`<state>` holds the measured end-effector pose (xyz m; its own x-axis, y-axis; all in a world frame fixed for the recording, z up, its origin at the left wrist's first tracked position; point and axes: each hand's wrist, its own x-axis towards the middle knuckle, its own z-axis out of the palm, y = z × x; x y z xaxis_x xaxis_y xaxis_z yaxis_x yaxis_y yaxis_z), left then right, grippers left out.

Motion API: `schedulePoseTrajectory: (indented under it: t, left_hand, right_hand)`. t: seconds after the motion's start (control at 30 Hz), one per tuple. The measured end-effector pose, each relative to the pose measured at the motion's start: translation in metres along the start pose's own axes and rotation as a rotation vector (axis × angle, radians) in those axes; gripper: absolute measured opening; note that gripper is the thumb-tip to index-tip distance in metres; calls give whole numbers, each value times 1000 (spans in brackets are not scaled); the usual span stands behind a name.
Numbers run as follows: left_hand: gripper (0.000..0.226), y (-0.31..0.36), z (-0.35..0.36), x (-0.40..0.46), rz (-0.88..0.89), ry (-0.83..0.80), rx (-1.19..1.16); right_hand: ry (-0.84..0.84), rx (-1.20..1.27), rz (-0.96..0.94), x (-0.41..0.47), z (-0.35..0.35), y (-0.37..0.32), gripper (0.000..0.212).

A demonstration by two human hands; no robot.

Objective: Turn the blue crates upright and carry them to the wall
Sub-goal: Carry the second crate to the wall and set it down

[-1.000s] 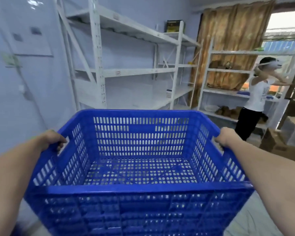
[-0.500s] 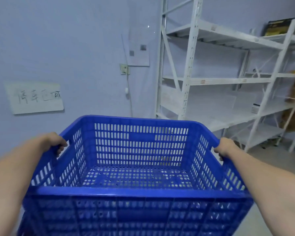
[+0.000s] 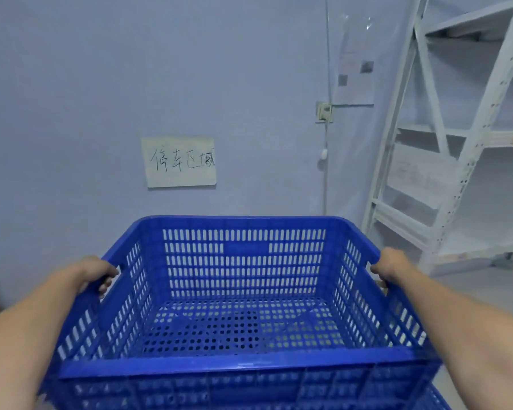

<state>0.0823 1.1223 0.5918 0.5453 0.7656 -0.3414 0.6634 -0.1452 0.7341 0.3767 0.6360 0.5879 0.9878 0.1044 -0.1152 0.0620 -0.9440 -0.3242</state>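
Both hands grip one blue crate (image 3: 243, 291) by its short ends: the left hand (image 3: 94, 273) curls over the left rim with fingertips hooked into the handle slot, and the right hand (image 3: 390, 266) wraps the right rim the same way, its fingers mostly hidden behind the plastic. Held out in front of the person, the crate is upright with its open top facing up and nothing inside, its slotted walls and perforated base plainly visible. Holding opposite ends likely keeps the wide load level and balanced while it is carried. A sliver of more blue lattice shows at the lower right edge, possibly a second crate, though too little is seen to say. Straight ahead and near is a pale bluish wall (image 3: 101, 84), which looks like the destination, so the carry seems almost finished. Taped to it is a paper sign (image 3: 180, 161) with handwritten characters. A wall socket (image 3: 324, 111) with a hanging cord sits to the right, and beyond it stands white metal shelving (image 3: 456, 143). Pale floor (image 3: 471, 288) shows under the shelving.
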Motion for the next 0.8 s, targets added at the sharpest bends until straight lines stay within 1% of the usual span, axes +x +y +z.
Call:
schedulePoseTrajectory:
  t: [0.07,0.17,0.27,0.33,0.53,0.67,0.8]
  left_hand:
    - [22,-13,-3,15,-34,18,-27]
    - [29,-20,-1,44,-80,30,-70]
    - [33,-12,3,79,-112,43,-84]
    - [33,-3,8,102,-128,44,-85]
    - [29,16,25,168,-148,97,-101]
    - [23,12,32,202,-182,136,-101]
    - [7,3,34,238,-222,161,-115]
  right_hand:
    - [-30,-24,-39,12,12,-23,22]
    - [-74,32,-47,42,33,-50,21]
    - [-114,54,-53,84,55,-70,14]
    - [-135,60,-63,114,68,-83,17]
    - [-146,44,-91,204,98,-123,32]
    - [-147,36,-127,243,110,-151,28]
    - [-210,31,-112,269,131,-173,27]
